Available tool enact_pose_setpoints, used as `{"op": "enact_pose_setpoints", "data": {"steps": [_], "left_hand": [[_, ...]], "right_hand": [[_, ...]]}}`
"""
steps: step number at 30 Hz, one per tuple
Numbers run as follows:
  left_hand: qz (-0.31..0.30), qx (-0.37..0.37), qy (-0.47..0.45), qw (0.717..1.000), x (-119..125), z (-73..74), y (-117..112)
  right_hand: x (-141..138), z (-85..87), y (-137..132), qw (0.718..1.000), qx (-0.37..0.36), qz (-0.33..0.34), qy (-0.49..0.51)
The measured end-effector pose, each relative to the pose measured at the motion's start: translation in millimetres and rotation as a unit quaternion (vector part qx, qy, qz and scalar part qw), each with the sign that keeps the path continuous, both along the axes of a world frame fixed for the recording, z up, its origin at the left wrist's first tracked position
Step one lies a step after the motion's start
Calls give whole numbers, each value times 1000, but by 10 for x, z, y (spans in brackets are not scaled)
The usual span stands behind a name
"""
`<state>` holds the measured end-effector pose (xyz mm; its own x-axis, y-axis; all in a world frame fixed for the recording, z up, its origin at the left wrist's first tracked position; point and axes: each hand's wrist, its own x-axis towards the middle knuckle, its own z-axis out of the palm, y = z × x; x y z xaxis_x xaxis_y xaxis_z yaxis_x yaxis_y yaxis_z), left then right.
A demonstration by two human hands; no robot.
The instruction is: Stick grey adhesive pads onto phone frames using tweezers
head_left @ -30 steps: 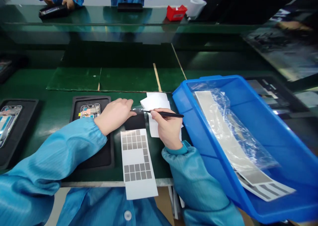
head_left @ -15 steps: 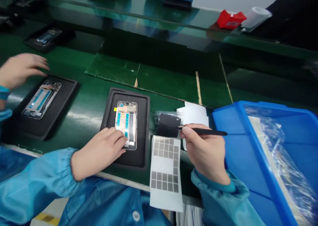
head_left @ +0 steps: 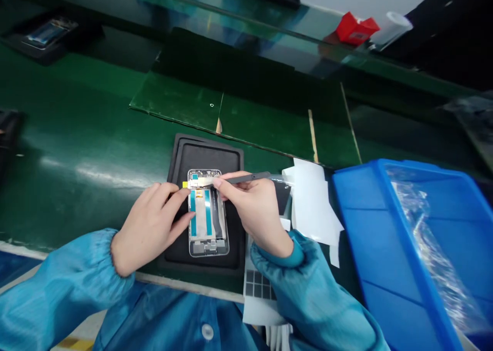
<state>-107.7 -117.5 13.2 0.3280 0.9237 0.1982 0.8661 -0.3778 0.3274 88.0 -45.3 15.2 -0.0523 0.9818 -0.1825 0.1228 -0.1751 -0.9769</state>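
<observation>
The wearer had a glossy blue smock (head_left: 173,320) with a white round button (head_left: 207,332), gathered elastic cuffs (head_left: 115,253), and a teal inner cuff (head_left: 279,258); left hand (head_left: 148,222) and right hand (head_left: 254,212) were bare.

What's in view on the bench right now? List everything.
phone frames: 2 visible, on centre and upper-left mats
black mats: 3, centre, left edge, upper left
tweezers: 1, black, in right hand
backing paper: 1 pile, white, right of centre mat
pad sheet: 1, white and grey, under right sleeve
plastic bin: 1, blue, right
plastic bag: 1, clear, in bin
red box: 1, red, far shelf
tape roll: 1, white, beside red box
left hand: 1, bare, on frame
right hand: 1, bare, over frame
sleeves: 2, blue, at both wrists
</observation>
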Motion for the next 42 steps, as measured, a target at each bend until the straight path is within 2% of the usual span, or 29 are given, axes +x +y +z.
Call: {"op": "enact_pose_setpoints", "data": {"steps": [4, 10, 42], "left_hand": [[6, -10, -4, 1000, -7, -79, 32], [3, -22, -19, 1000, 16, -115, 39], [1, -14, 8, 1000, 29, -85, 41]], "right_hand": [[-10, 0, 14, 1000, -16, 10, -25], [-14, 26, 22, 999, -20, 27, -41], [-3, 35, 60, 997, -14, 44, -65]]}}
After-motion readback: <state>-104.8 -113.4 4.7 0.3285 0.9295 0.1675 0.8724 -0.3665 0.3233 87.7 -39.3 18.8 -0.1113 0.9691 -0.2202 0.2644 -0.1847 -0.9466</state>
